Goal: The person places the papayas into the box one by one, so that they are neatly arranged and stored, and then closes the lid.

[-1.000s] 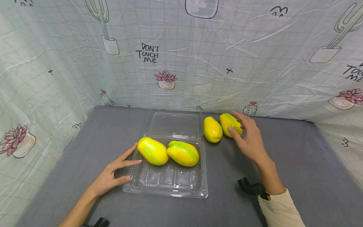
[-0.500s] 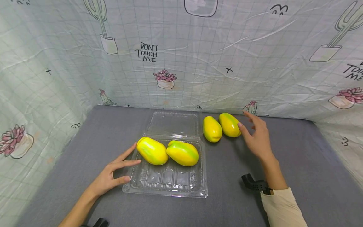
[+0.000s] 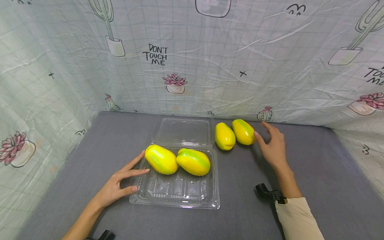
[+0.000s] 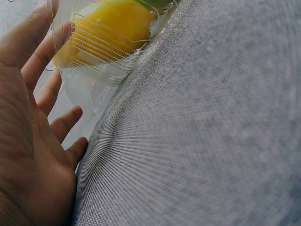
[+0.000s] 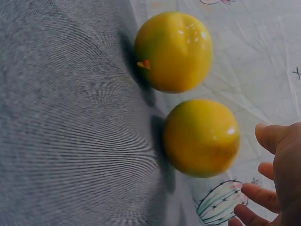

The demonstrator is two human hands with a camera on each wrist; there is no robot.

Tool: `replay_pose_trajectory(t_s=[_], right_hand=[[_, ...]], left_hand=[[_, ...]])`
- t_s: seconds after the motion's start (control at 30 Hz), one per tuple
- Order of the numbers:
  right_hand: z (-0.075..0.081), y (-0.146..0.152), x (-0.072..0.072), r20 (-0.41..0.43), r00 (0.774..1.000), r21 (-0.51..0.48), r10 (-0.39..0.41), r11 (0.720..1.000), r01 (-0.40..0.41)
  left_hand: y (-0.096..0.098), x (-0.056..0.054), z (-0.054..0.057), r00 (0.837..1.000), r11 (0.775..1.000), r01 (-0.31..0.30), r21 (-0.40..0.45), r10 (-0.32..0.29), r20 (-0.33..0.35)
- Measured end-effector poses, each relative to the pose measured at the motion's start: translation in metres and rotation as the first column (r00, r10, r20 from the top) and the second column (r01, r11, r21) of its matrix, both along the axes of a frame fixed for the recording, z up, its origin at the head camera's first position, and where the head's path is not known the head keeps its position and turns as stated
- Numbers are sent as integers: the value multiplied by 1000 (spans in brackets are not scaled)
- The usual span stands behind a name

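A clear plastic clamshell box (image 3: 180,201) lies with its lid (image 3: 184,131) folded back. Two yellow-green oval fruits, looking like papayas or mangoes, sit in its far half: a left fruit (image 3: 161,159) and a right fruit (image 3: 193,162). My left hand (image 3: 115,186) rests along the box's left edge with spread fingers; the left wrist view shows the clear wall beside the fingertips. Beyond the box's right side, an upright-lying fruit (image 3: 225,136) and a rightmost fruit (image 3: 243,132) lie close together. My right hand (image 3: 273,146) hovers right of that last one, fingers loosely extended, holding nothing.
A grey cloth-covered table (image 3: 240,213) carries everything. Behind it hangs a white patterned curtain (image 3: 210,66) with cactus drawings, close behind the lid and the loose fruits. A black wrist camera mount (image 3: 268,193) sits on the right wrist.
My right hand has drawn away to the right from the rightmost fruit, which its fingers were around. The left hand, the box and the fruits keep their places.
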State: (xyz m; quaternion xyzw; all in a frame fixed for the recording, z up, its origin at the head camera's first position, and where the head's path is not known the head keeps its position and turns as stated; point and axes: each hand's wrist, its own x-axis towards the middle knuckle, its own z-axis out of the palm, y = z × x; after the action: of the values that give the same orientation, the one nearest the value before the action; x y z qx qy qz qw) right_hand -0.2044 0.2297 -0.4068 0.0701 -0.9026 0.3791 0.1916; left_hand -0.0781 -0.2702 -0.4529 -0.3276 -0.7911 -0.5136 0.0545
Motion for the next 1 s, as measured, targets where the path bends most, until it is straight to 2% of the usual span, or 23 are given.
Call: replay_pose_trajectory(t_s=[0.3,0.47,0.67,1.0], right_hand=[[-9,-4,-1,91,995,-12,35,999,-34],[-11,-6,-1,79,994,-37,74,997,-72],[-14,-11,-3,84,988,-24,132,991,-130],[-16,-15,-1,102,987,-66,127,991,-120]], left_hand=[[1,1,2,1000,1000,-4,-4,4,17],[0,0,2,1000,1000,-3,-1,3,13],[0,0,2,1000,1000,4,7,-4,9],[0,0,2,1000,1000,9,4,-9,19]])
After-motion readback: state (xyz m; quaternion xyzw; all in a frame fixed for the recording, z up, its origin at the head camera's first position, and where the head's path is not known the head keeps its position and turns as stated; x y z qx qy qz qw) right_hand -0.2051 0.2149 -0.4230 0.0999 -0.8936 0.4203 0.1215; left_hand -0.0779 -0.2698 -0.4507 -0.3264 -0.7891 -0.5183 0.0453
